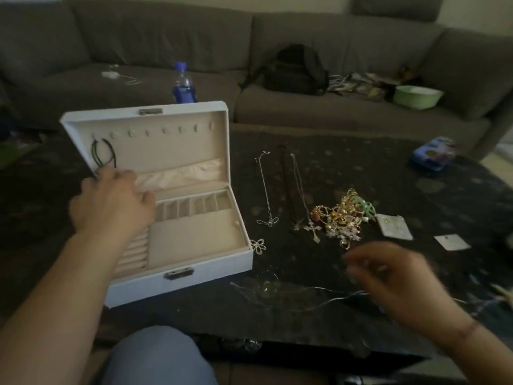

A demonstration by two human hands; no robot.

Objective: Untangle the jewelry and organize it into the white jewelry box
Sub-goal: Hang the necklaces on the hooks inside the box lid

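The left hand rests at the lid pocket of the white jewelry box, fingers loosely bent, holding nothing I can see; the right hand is blurred, its grip unclear; the tangled pile lies just beyond it, nearer than to the left; laid-out chains run lengthwise away, between both hands.

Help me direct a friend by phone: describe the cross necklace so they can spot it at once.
Start at the open white jewelry box on the dark table. Right of it lie three chains side by side. The cross necklace is the rightmost, its pendant touching the tangled gold pile; the leftmost ends in a looped flower-like pendant instead.
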